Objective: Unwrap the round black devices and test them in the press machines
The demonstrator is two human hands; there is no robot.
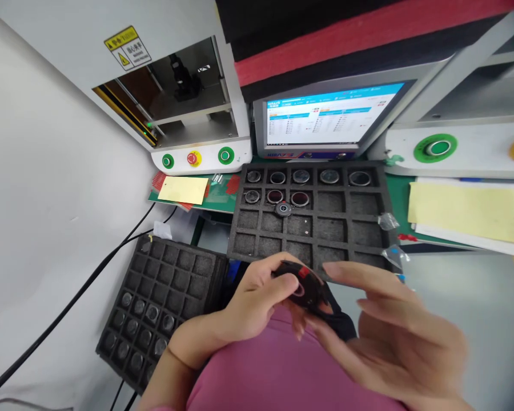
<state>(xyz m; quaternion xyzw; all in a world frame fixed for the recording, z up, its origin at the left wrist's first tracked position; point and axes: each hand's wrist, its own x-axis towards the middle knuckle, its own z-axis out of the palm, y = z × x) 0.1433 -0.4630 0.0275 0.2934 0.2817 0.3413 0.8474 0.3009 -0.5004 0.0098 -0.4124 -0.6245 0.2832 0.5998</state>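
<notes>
My left hand (257,297) is closed on a round black smartwatch body (310,288), thumb pressed on its face beside a small red tab. My right hand (402,337) is just to the right of it, fingers spread and curved around that side. Its thumb comes close under the lower edge; whether it touches I cannot tell. Beyond both hands lies a dark foam tray (235,231) with round watch parts in its back rows. Another small round watch body (283,209), sensor side up, rests across the tray's dividers.
At lower left, a stack of foam trays (184,260) holds several round parts. Behind stand a press machine (201,162) with buttons and a lit monitor (325,117). Yellow paper sheets (183,190) and small clear plastic bags (396,257) lie nearby. A black cable (89,279) runs along the left wall.
</notes>
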